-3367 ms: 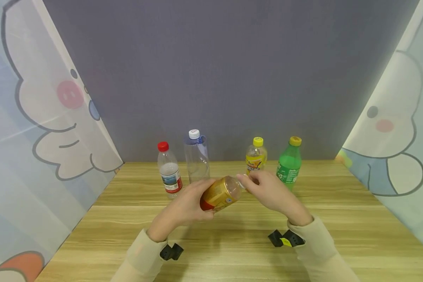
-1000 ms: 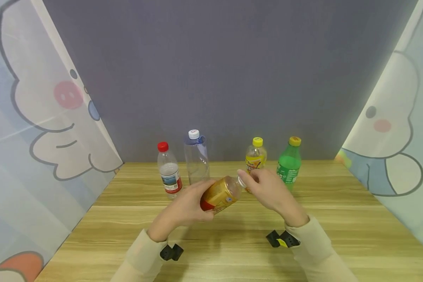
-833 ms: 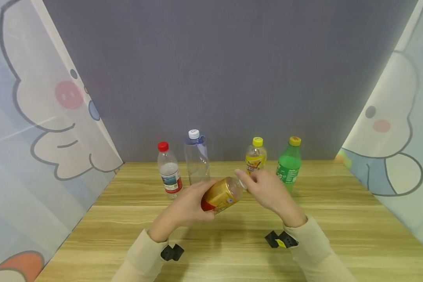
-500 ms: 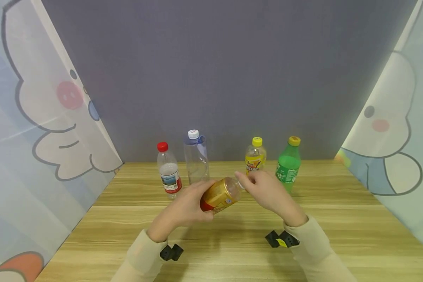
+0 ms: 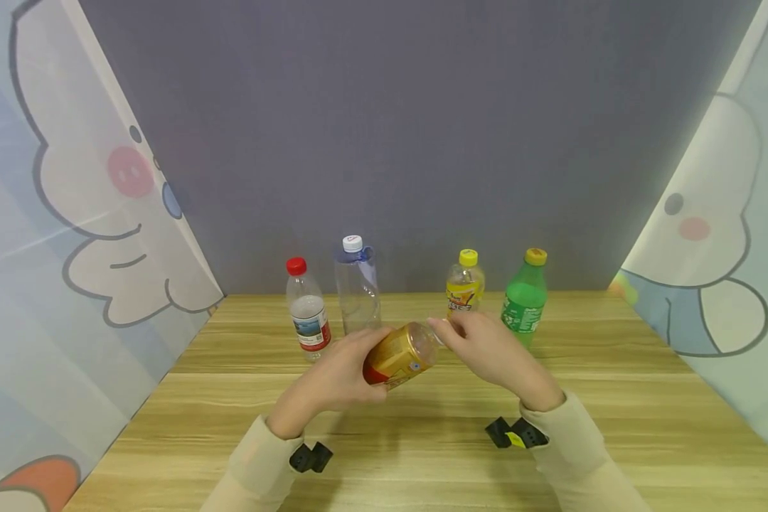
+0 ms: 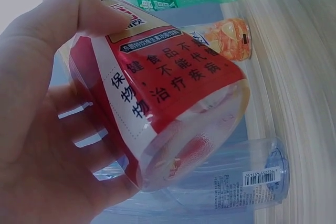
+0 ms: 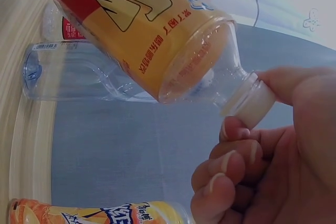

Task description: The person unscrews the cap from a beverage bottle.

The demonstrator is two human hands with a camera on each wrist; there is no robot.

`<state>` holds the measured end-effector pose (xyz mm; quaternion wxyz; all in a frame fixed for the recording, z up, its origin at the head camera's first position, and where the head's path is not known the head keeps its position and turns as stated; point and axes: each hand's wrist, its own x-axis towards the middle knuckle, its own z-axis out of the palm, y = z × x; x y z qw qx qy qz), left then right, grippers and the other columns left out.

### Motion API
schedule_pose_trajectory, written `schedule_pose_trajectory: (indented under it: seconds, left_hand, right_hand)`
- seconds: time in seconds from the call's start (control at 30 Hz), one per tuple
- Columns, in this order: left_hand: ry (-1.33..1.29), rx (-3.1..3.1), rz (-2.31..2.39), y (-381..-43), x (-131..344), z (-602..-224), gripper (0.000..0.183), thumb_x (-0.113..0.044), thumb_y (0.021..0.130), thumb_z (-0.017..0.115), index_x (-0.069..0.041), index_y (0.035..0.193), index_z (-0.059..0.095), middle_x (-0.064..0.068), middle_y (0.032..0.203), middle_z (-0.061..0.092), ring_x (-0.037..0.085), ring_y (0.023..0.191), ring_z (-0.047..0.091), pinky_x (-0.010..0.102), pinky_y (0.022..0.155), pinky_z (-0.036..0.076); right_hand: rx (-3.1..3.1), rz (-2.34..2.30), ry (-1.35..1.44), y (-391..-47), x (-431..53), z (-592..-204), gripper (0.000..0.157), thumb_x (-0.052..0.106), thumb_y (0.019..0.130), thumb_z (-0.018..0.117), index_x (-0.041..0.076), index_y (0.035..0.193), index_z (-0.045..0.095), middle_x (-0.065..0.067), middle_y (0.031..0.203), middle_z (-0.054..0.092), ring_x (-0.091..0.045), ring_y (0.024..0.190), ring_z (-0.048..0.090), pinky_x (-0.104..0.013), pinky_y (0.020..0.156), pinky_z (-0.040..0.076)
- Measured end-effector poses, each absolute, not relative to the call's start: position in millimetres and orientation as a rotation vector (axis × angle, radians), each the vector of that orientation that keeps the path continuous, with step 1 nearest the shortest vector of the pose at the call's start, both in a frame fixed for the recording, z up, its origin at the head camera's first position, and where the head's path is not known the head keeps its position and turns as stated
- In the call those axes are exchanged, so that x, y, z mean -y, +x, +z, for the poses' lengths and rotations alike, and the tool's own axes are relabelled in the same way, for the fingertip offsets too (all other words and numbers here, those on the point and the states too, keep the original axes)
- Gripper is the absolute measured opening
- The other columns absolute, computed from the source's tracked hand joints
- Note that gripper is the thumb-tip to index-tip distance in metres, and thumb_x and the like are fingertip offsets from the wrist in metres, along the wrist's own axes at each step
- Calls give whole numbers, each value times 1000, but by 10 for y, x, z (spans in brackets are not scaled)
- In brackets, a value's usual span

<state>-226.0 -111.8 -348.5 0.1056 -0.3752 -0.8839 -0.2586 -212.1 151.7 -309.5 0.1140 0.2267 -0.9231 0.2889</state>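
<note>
My left hand (image 5: pixel 336 373) grips the body of a plastic drink bottle (image 5: pixel 397 355) with a gold and red label, held tilted over the table with its neck to the right. In the left wrist view the thumb lies across the label (image 6: pixel 168 66) and the fingers wrap beneath. My right hand (image 5: pixel 496 352) is at the neck; in the right wrist view its thumb and index finger pinch the white cap (image 7: pixel 254 103), which sits on the mouth of the bottle. The other fingers of that hand are curled below the cap.
Behind the hands stand a red-capped bottle (image 5: pixel 308 320), a tall clear bottle with a white cap (image 5: pixel 358 291), a yellow-capped bottle (image 5: pixel 464 288) and a green bottle (image 5: pixel 525 299). All stand on the wooden table (image 5: pixel 230 398) before a grey panel (image 5: pixel 409 142).
The bottle and left hand stay almost where they were. My right hand shifts slightly and its thumb and fingers change position around the cap.
</note>
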Motion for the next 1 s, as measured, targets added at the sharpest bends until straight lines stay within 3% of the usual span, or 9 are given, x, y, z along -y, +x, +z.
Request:
schedule_pose_trajectory:
  seconds: [1.0]
  left_hand:
    - [-1076, 2651, -837, -2259, 1129, -3494, 77, -19, 68, 82, -16, 140, 56, -7, 119, 63, 11, 96, 58, 32, 83, 53]
  right_hand:
    - [2610, 845, 819, -2140, -1560, -3096, 35, 42, 105, 55, 18, 79, 51, 7, 65, 41, -9, 57, 41, -27, 53, 37]
